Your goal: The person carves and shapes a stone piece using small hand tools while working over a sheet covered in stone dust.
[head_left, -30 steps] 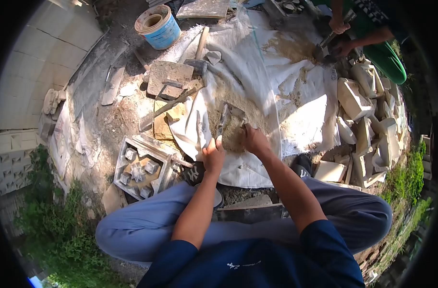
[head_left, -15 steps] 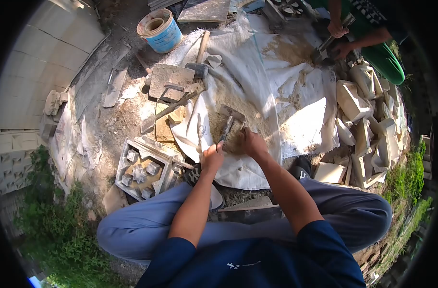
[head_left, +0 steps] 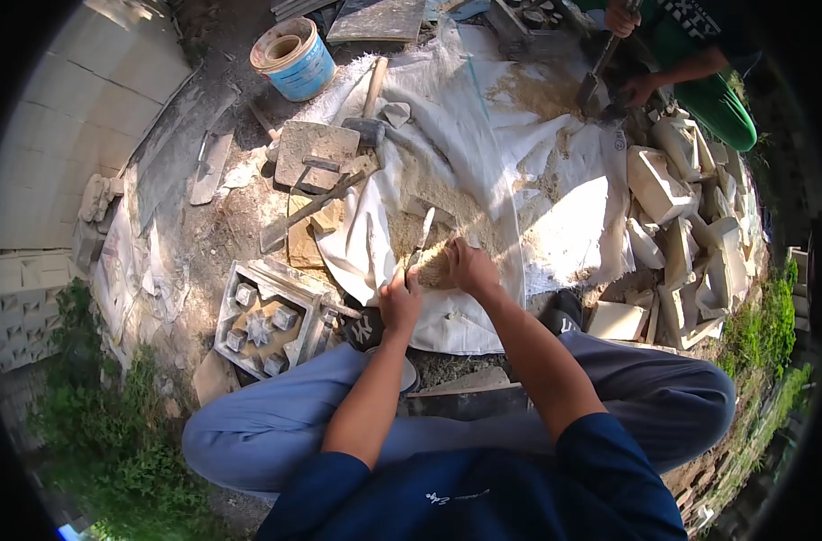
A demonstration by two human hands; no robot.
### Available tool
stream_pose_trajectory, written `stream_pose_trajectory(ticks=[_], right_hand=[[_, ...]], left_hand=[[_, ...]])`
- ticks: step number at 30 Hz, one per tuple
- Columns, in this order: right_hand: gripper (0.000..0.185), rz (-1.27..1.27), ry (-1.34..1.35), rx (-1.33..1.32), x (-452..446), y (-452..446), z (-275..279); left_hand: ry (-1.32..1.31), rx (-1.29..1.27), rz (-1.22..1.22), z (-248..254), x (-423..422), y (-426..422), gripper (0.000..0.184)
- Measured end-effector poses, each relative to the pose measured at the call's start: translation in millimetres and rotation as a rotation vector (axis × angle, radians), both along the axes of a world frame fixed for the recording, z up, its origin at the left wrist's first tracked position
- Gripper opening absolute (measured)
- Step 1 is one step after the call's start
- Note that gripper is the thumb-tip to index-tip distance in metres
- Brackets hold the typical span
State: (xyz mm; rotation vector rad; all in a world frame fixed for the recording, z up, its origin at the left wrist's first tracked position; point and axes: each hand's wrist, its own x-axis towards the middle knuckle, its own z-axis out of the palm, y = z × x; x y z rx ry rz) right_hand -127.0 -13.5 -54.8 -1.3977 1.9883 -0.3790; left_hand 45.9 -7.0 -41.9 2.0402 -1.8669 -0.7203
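On the white sheet [head_left: 452, 329] in front of me lies a heap of pale, sandy powder [head_left: 436, 268]. My left hand [head_left: 399, 299] is closed at the near side of the heap, round the lower end of a slim, pale-shafted tool [head_left: 425, 232]. The shaft points away from me, towards a flat greyish bar [head_left: 433, 212]; I cannot tell whether they are joined. Against the right side of the heap, my right hand [head_left: 472, 268] has its fingers curled down into or onto the powder. What those fingers hold, if anything, is hidden.
Left of the sheet are a tray mould [head_left: 265, 317] with a star shape, a flat float [head_left: 314, 151] and a hammer [head_left: 373, 99]. Behind stands a blue bucket [head_left: 294, 61]. Cast pale blocks [head_left: 661, 187] pile up on the right. Another person's hand [head_left: 641, 88] works at upper right.
The slim tool has turned and now shows a thinner profile. My right hand has shifted slightly left at the heap. The other person's upper hand has moved upward along a long-handled tool.
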Motion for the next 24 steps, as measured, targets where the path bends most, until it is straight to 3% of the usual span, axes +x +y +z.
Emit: stream_pose_trajectory(ticks=[4, 6, 7, 11, 15, 22, 24], right_hand=[[0.028, -0.006, 0.012, -0.034, 1.2, -1.0, 4.4], [0.028, -0.005, 0.007, -0.044, 3.0, 0.2, 5.7], [0.028, -0.001, 0.005, -0.048, 0.1, -3.5, 5.3], [0.028, -0.008, 0.023, -0.001, 1.0, -0.7, 7.2], [0.029, -0.021, 0.018, -0.014, 4.2, -0.9, 11.2], [0.029, -0.009, -0.006, 0.002, -0.4, -1.2, 13.7], [0.029, -0.006, -0.009, -0.013, 1.8, -0.7, 13.7]], left_hand=[[0.027, 0.028, -0.005, -4.4, 4.0, -8.2, 0.036], [-0.113, 0.244, -0.036, -6.9, 12.9, -14.6, 0.037], [-0.136, 0.052, -0.020, -6.0, 12.5, -11.0, 0.034], [0.016, 0.041, 0.002, -14.8, 11.5, -4.6, 0.035], [-0.147, 0.159, -0.072, -15.2, 17.6, -10.3, 0.035], [0.016, -0.040, 0.029, -17.7, 16.8, -4.6, 0.036], [-0.049, 0.051, 0.038, -14.7, 24.2, -14.3, 0.038]])
